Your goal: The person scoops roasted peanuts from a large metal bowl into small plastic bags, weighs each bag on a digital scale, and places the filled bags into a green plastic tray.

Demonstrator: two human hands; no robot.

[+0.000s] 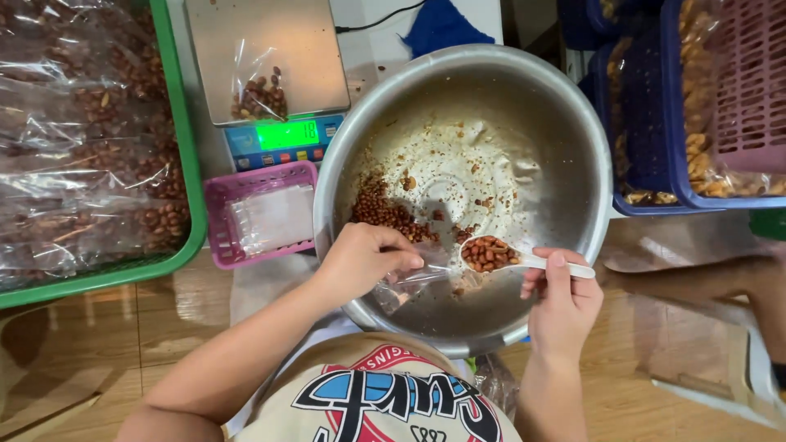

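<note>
Filling step: right hand (563, 304) grips spoon (499, 255) w/ peanuts; left hand (364, 255) pinches bag (413, 282) open over bowl (573, 123). Next prob needs tipping spoon into bag mouth.

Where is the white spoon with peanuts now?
The white spoon is in the right hand, over the near side of the metal bowl, beside the clear bag.

Left hand (360, 258) pinching; right hand (563, 303) fingers curled.
</note>
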